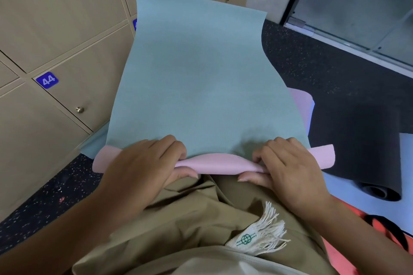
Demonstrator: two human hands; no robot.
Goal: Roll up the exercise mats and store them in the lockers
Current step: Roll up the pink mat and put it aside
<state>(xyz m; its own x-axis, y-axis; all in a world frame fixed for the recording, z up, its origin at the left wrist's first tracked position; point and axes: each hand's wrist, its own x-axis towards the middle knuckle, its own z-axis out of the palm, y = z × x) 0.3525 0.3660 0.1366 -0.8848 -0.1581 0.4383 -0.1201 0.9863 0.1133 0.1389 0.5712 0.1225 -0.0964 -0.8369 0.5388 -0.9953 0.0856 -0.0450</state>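
Fringed tag (254, 239): nearest, at 6 o'clock; green globe emblem, no readable words.
Left hand (143, 169): curled, gripping the pink near edge to start a tight roll.
Right hand (288, 167): same grip.
Teal exercise mat (196, 78): spread toward 12 o'clock.
Lockers (67, 51): 9 o'clock; plates 44, 42, 41.
Rolled black mat (366, 152): 3 o'clock.

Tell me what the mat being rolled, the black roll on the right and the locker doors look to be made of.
Teal mat: soft foam or rubber, matte, fine woven-looking texture, pink underside; its edge curls easily under the left hand and right hand. Black rolled mat: thicker matte foam, judging by its spiral end. Locker doors: smooth beige panels, painted metal or laminate; unclear which.
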